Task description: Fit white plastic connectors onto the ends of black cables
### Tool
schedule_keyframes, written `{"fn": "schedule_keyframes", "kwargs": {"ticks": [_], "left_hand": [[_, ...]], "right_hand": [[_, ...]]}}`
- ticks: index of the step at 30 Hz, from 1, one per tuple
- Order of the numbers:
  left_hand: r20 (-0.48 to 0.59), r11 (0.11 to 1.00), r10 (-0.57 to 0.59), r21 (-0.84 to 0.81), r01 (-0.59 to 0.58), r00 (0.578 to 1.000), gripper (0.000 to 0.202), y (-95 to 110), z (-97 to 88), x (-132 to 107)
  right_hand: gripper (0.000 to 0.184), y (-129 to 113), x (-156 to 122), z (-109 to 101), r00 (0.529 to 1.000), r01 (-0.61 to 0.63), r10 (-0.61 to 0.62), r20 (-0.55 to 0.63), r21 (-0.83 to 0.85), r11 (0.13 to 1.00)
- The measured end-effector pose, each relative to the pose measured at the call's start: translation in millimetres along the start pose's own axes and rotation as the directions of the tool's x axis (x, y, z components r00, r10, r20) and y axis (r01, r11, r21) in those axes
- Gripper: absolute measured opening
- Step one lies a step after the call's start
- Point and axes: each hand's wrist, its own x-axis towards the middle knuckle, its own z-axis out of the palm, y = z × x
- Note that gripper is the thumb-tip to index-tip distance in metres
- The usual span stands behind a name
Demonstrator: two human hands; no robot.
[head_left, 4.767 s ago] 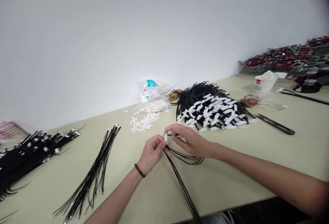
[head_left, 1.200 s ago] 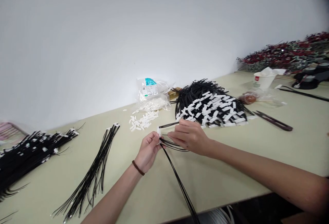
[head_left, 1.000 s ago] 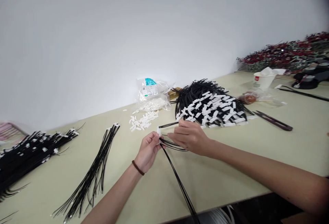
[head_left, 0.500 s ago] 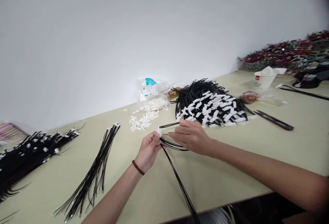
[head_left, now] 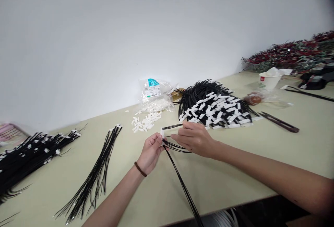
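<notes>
I have the left hand (head_left: 150,153), thumb and fingers closed, pinching the connector (head_left: 162,132), left of the heap (head_left: 214,108) and nearer my camera. The right hand (head_left: 195,138), curled just before the heap, pinches a wire (head_left: 168,136); whether its tip enters the connector, I cannot tell.

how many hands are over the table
2: the left hand near the picture's middle, pinching a white connector, and the right hand beside it, holding black wires. No others show.
</notes>
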Motion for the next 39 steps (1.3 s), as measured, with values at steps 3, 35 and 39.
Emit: {"fn": "schedule_keyframes", "kwargs": {"ticks": [3,35,39], "left_hand": [[0.002,1.000,-0.004,0.006,0.004,1.000,0.026,1,1.2,-1],[-0.102,1.000,-0.023,0.002,0.023,0.995,0.024,0,1.7,1],[-0.105,1.000,-0.029,-0.010,0.028,0.994,0.024,1,2.5,1]], "right_hand": [[0.022,0,1,-2,1.000,0.023,-0.023,-0.013,-0.011,1.000],[0.010,-15,-8,15,0.977,0.175,-0.192,0.092,0.165,0.971],[0.009,-12,-9,17,0.978,0.184,-0.196,0.073,0.141,0.973]]}}
